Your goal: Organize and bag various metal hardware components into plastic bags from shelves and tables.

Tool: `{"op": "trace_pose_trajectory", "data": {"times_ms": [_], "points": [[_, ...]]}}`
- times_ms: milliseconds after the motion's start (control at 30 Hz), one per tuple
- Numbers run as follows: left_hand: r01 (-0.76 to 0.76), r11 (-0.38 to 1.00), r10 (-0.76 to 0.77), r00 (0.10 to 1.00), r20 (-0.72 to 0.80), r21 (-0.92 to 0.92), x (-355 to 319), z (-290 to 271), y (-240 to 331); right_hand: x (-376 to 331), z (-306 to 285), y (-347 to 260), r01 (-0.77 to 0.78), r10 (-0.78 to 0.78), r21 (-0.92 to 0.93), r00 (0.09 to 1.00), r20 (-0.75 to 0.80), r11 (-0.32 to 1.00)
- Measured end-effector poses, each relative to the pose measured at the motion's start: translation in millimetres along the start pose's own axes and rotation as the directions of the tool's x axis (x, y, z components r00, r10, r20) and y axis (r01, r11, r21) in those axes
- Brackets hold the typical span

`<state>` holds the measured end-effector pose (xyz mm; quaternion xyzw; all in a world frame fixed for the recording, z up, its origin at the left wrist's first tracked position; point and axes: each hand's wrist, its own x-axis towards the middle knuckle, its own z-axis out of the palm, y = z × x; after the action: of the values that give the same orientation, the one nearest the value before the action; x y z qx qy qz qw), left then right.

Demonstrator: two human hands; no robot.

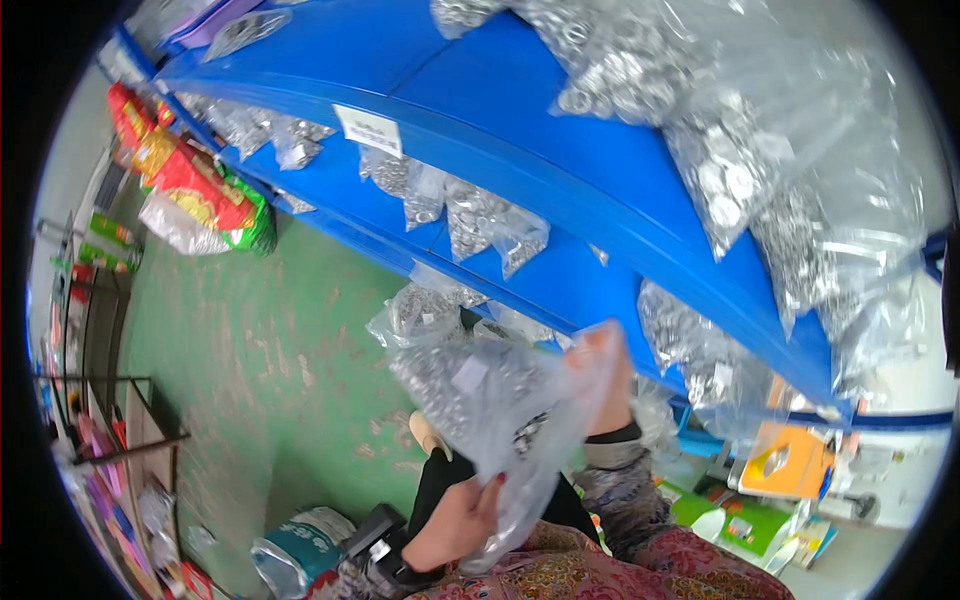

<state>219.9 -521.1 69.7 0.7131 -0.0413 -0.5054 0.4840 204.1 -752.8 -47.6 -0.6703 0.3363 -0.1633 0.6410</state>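
Observation:
In front of my body hangs a clear plastic bag point(480, 390) of small shiny metal parts, with a pale label on its side. My left hand point(458, 522), a dark device strapped at its wrist, has its fingers closed on the loose plastic at the bag's near side. The right hand point(608, 378) is raised by the shelf edge and grips the plastic at the right; motion blurs its fingers. Behind the held bag, another bag of metal parts point(420, 310) sits low by the rack.
A blue shelf rack point(480, 110) crosses the view, its tiers carrying several bags of metal parts point(730, 170). Red and green sacks point(195, 190) stand at its far left end. A teal-and-white sack point(305, 545) lies on the green floor point(270, 370); a low rack point(135, 440) lines the left.

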Motion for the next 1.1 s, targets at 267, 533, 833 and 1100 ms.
{"op": "trace_pose_trajectory", "data": {"times_ms": [267, 533, 833, 1100], "points": [[-0.549, 0.836, 0.541, 0.827, -0.15, -0.016, 176.7, 98.5, 41.9, 103.9, -94.5, -22.5, 0.165, -0.087, 0.587, 0.983, -0.159, 0.793], [-0.417, 0.898, 0.42, 0.908, -0.009, -0.139, 266.5, 129.3, 50.4, 161.2, -151.5, 21.0, 0.19, -0.078, 0.415, 0.96, -0.27, 0.89], [-0.46, 0.764, 0.255, 0.86, -0.442, -0.453, 338.9, 144.4, -59.1, 193.1, -205.9, 49.6, 0.238, -0.119, 0.278, 0.915, -0.387, 0.931], [-0.571, 0.669, 0.386, 0.814, -0.435, -0.475, 389.1, 204.3, -37.6, 209.7, -241.6, 78.5, 0.171, -0.175, -0.05, 0.883, -0.434, 0.984]]}}
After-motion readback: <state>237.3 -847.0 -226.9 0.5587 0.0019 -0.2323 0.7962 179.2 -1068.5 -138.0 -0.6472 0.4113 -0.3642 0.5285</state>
